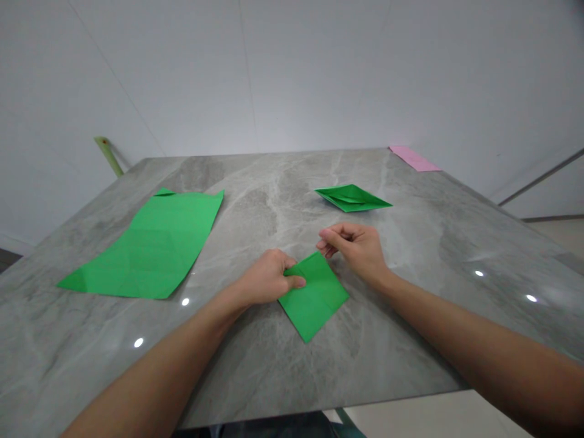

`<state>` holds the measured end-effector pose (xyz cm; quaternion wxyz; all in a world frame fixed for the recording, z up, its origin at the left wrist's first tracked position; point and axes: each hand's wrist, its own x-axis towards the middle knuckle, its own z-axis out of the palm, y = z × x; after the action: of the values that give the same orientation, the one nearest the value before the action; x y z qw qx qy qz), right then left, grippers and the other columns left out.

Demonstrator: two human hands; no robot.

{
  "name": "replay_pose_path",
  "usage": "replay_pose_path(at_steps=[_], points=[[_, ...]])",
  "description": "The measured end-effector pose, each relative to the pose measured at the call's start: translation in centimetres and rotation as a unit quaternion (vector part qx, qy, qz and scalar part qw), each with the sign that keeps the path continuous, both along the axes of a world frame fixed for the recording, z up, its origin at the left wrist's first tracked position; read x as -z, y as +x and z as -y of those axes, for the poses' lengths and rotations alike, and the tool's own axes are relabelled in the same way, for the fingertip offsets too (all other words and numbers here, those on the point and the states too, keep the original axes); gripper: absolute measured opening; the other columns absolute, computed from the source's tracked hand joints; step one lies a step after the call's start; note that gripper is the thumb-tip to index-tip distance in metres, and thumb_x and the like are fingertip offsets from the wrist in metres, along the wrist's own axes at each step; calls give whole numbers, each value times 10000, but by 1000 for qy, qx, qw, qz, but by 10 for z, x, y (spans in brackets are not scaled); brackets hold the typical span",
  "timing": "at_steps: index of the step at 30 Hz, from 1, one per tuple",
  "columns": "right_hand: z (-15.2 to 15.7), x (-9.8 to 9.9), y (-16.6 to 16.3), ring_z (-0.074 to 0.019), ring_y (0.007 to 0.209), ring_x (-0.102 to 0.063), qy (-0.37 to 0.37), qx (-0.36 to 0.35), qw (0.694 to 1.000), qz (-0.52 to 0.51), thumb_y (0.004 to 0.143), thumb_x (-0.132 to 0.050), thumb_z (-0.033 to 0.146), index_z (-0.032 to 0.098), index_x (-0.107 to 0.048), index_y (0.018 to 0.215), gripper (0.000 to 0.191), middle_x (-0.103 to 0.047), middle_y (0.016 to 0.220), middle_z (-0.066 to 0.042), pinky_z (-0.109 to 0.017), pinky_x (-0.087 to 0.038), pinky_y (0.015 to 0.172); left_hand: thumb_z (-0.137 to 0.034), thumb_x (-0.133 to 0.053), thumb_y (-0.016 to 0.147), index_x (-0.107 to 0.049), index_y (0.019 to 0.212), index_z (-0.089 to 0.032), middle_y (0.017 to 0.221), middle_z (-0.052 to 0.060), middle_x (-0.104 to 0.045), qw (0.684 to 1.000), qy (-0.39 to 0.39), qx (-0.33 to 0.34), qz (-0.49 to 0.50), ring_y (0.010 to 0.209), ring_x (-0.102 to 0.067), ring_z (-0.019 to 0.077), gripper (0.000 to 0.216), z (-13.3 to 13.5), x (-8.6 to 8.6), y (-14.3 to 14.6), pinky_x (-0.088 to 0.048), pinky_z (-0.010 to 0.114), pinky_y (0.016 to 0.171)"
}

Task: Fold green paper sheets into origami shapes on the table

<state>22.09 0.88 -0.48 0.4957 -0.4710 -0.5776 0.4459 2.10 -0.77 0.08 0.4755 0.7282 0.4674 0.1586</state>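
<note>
A small folded green paper square (316, 298) lies on the grey marble table (274, 371) in front of me. My left hand (267, 278) is curled, its thumb and fingers pressing on the paper's left corner. My right hand (354, 246) pinches the paper's far corner with fingers closed. Both forearms reach in from the bottom of the view.
A large green sheet (150, 246) lies flat at the left. A folded green paper shape (352, 198) rests beyond my right hand. A pink sheet (414, 158) sits at the far right edge. A green stick (108, 156) leans on the wall at far left.
</note>
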Motion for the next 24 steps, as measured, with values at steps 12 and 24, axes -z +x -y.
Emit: replay_pose_path(at_steps=[12, 24], points=[[10, 2, 0, -201, 853, -681, 188, -38, 967, 170, 865, -612, 251, 280, -765, 1030, 227, -747, 1001, -49, -295, -540, 628, -402, -548, 834, -622, 712, -164, 655, 7, -565, 997, 46, -26, 59, 601, -482, 150, 278, -12, 10, -7, -355, 233, 533], [-5, 15, 5, -238, 984, -607, 190, -4, 959, 210, 817, -682, 301, 201, -706, 712, 147, -640, 1027, -82, -408, -467, 868, -143, -696, 796, -598, 1199, -195, 1124, 83, -636, 943, 314, -110, 24, 1046, -578, 237, 418, -16, 15, -10, -486, 393, 897]])
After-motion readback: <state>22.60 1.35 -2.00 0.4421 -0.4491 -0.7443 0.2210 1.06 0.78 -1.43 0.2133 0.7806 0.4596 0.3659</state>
